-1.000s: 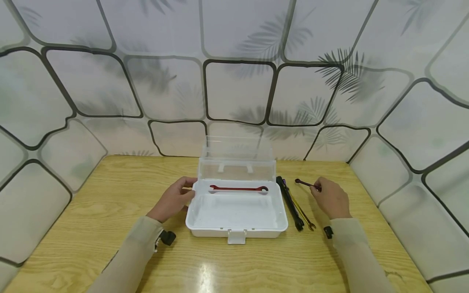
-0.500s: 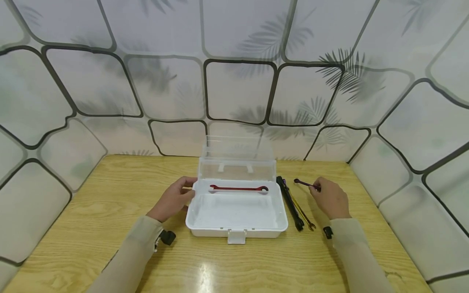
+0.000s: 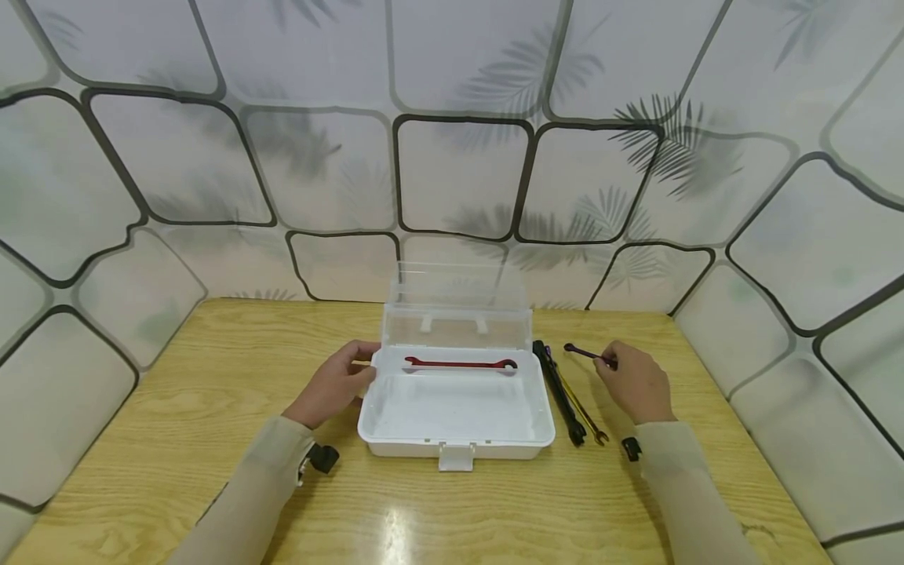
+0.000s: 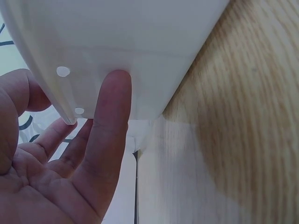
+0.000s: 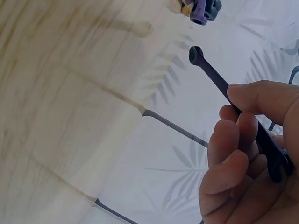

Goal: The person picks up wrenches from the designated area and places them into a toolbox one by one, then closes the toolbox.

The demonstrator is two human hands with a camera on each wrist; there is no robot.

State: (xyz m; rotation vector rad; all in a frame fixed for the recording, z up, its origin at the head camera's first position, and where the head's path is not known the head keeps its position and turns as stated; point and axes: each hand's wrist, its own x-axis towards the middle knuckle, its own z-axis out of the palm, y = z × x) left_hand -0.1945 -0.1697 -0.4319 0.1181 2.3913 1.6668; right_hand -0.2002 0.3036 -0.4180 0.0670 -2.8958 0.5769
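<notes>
A white plastic box (image 3: 455, 408) stands on the table with its clear lid (image 3: 457, 306) raised at the back. A red wrench (image 3: 459, 363) lies across the rear of the box. My left hand (image 3: 335, 384) holds the box's left side, the thumb at its rim; in the left wrist view one finger (image 4: 112, 102) presses the outer wall. On the right, my right hand (image 3: 638, 382) grips a dark purple combination wrench (image 5: 217, 80) near one end. Its ring end points away from the hand, towards the box. The open end lies near the palm in the right wrist view.
Beside the box's right wall lie a long black tool (image 3: 561, 396) and a gold wrench (image 3: 582, 408), with a purple end (image 3: 548, 351) between them. The wooden table (image 3: 233, 353) meets patterned walls (image 3: 459, 176) behind and at both sides.
My right hand, with the dark purple wrench, has shifted very slightly to the left. The left hand and the box look unchanged.
</notes>
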